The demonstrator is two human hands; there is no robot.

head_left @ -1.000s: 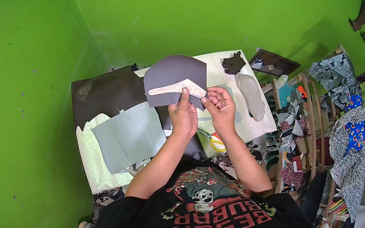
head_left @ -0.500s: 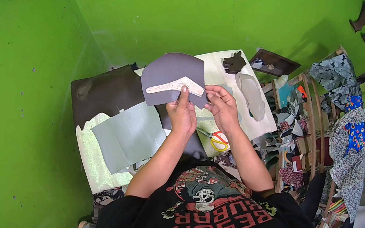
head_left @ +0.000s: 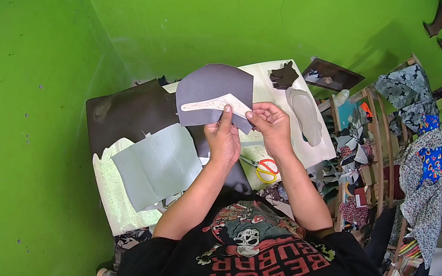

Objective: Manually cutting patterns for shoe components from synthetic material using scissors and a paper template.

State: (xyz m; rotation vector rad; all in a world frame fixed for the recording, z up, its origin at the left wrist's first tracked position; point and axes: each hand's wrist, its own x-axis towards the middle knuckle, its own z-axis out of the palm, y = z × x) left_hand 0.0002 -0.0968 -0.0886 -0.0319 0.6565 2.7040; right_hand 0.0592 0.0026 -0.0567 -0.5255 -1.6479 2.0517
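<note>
Raised over the table is a purple-grey sheet [head_left: 213, 84] with a rounded top edge, held in both hands. A pale, bent, boomerang-like pattern piece [head_left: 207, 104] lies flat against its face. My left hand [head_left: 222, 140] grips the lower edge, its thumb pressing on the pattern piece near the bend. At the lower right corner my right hand [head_left: 275, 127] pinches the sheet, thumb by the pattern's right end. The fingers behind the sheet are hidden. Below, between my forearms, lie scissors [head_left: 267, 171] with yellow and red handles.
A light grey sheet [head_left: 157, 164] and a dark brown sheet [head_left: 126, 115] cover the table's left side. Pale sole-shaped pieces [head_left: 304, 117] and dark cut pieces [head_left: 283, 75] lie at the right. Beyond stands a wooden rack [head_left: 379, 154] full of scraps. Green walls [head_left: 203, 20] close off the back.
The sheet and both hands have shifted slightly right. My right thumb has come onto the front of the sheet beside the pattern's end.
</note>
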